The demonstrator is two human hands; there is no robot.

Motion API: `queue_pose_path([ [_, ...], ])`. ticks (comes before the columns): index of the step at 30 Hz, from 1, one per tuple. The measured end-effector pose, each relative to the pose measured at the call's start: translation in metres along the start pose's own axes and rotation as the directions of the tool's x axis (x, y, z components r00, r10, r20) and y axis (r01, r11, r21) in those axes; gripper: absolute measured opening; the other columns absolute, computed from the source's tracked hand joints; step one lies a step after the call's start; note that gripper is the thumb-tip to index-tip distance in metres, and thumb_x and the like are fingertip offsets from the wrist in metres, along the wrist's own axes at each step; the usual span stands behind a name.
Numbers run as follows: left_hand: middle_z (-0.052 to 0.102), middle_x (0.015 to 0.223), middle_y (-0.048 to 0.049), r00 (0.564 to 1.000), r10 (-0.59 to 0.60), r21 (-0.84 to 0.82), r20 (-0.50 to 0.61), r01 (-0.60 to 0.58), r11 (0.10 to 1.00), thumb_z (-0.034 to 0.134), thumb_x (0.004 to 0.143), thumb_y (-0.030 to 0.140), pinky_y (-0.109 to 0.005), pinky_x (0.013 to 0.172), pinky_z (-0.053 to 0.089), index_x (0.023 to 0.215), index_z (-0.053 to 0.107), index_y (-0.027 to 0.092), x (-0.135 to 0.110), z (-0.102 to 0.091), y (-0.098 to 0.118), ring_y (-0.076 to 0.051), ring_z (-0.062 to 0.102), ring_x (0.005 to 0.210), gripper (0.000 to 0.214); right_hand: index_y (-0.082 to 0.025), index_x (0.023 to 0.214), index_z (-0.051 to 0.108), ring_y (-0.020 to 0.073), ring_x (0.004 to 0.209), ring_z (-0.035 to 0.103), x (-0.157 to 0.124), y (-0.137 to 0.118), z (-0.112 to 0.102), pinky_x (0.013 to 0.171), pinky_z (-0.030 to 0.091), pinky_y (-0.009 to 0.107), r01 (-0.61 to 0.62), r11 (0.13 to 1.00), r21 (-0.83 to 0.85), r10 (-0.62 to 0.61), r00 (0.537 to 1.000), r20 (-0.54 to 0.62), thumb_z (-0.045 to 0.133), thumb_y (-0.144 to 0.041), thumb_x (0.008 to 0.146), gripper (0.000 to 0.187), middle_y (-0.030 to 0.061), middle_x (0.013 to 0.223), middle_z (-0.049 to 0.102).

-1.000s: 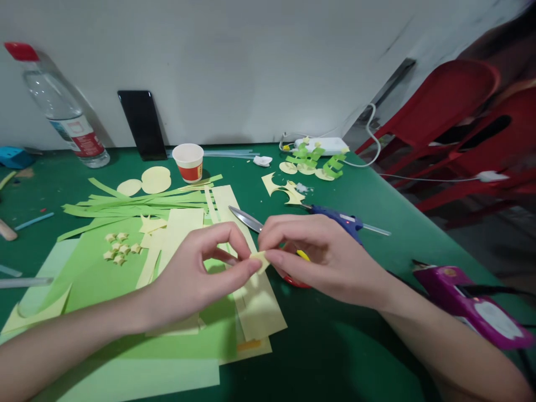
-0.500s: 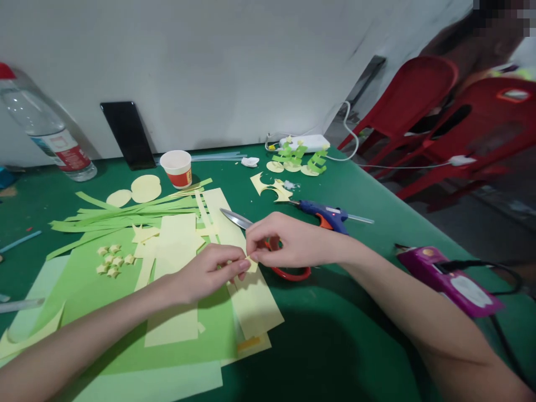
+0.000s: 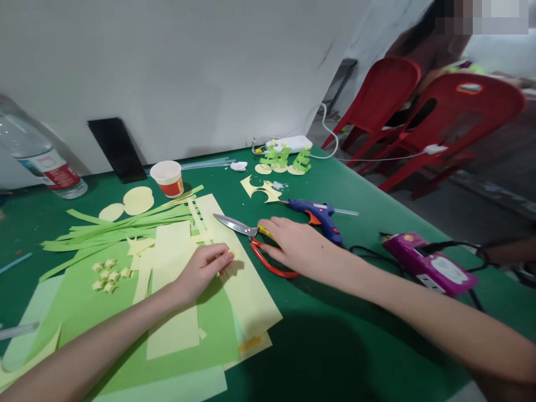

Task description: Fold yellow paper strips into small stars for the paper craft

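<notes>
Presently, from the head camera, the left hand (image 3: 204, 269) rests on a pale yellow paper sheet (image 3: 251, 301) mid-desk (image 3: 318, 346), its fingertips pinched together; what they pinch is unclear. The right hand (image 3: 295, 248) lies loose and open-fingered on the red-handled scissors (image 3: 240, 228), near the blue glue gun (image 3: 318, 215).

Glue gun (image 3: 319, 215) just behind scissors (image 3: 240, 228), prob.

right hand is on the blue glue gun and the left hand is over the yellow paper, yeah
Not quite. In the head view the right hand lies on the red-handled scissors, not on the blue glue gun, which lies just beyond it. The left hand is over the yellow paper, as you say.
</notes>
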State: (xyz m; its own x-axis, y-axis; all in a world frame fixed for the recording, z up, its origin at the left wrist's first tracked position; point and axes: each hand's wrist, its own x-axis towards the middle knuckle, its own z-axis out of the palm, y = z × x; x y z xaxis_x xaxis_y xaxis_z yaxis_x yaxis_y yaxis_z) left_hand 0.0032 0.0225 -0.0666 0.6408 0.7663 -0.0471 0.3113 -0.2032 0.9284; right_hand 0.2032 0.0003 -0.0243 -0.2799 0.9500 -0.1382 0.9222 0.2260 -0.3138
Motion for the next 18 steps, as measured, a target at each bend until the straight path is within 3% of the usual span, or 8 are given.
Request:
queue_pose_path([
  [2,0.043,0.056,0.0028,1.000,-0.007,-0.001,-0.011,0.007,1.000,0.041,0.089,0.033,-0.024,0.055,0.033,0.057,0.041,0.017,0.001,0.001,-0.003,-0.011,0.041,0.055,0.036,-0.001,0.115,0.050,0.0328,0.101,0.055,-0.010,0.003,0.010,0.077,0.047,0.042,-0.075,0.995,-0.058,0.076,0.997,0.007,0.051,-0.006,0.079,0.036,0.0222,0.107,0.056],
  [5,0.043,0.055,0.0026,1.000,-0.002,0.011,-0.029,0.003,1.000,0.042,0.087,0.034,-0.025,0.055,0.033,0.055,0.041,0.017,0.001,0.003,-0.004,-0.012,0.041,0.054,0.037,-0.009,0.120,0.048,0.0256,0.106,0.054,-0.012,0.011,0.020,0.086,0.047,0.042,-0.125,0.990,-0.066,0.128,0.991,0.039,0.053,-0.012,0.084,0.036,0.0153,0.117,0.053],
  [8,0.044,0.056,0.0019,0.998,0.015,0.031,-0.055,-0.013,0.999,0.043,0.087,0.035,-0.026,0.056,0.033,0.055,0.043,0.017,0.000,0.003,0.003,-0.013,0.042,0.056,0.036,-0.014,0.117,0.051,0.0194,0.098,0.057,-0.003,0.020,0.023,0.082,0.050,0.039,-0.155,0.988,-0.011,0.155,0.985,0.081,0.052,-0.029,0.088,0.032,0.0089,0.115,0.054],
  [12,0.045,0.058,0.0019,0.991,0.058,0.043,-0.121,-0.053,0.998,0.044,0.086,0.032,-0.025,0.057,0.032,0.058,0.048,0.016,-0.003,-0.007,0.023,-0.012,0.043,0.058,0.032,-0.014,0.113,0.052,0.0173,0.091,0.059,0.008,0.030,0.019,0.076,0.051,0.036,-0.181,0.975,0.126,0.171,0.981,0.087,0.051,-0.031,0.089,0.030,0.0077,0.109,0.057],
  [15,0.045,0.060,0.0022,0.976,0.100,0.024,-0.194,-0.097,0.995,0.046,0.087,0.030,-0.024,0.054,0.030,0.063,0.051,0.016,-0.005,-0.018,0.040,-0.011,0.041,0.057,0.028,-0.013,0.111,0.052,0.0136,0.073,0.060,0.009,0.035,0.010,0.065,0.052,0.030,-0.132,0.951,0.281,0.134,0.991,0.013,0.055,-0.028,0.086,0.030,0.0053,0.092,0.061],
  [18,0.040,0.059,0.0036,0.950,0.139,-0.025,-0.279,-0.151,0.988,0.045,0.089,0.029,-0.023,0.047,0.025,0.064,0.050,0.017,-0.006,-0.027,0.056,-0.008,0.033,0.051,0.028,-0.013,0.116,0.048,0.0121,0.057,0.058,0.004,0.032,-0.002,0.055,0.048,0.025,0.012,0.882,0.471,0.069,0.986,-0.154,0.056,-0.019,0.079,0.038,0.0033,0.078,0.063],
])
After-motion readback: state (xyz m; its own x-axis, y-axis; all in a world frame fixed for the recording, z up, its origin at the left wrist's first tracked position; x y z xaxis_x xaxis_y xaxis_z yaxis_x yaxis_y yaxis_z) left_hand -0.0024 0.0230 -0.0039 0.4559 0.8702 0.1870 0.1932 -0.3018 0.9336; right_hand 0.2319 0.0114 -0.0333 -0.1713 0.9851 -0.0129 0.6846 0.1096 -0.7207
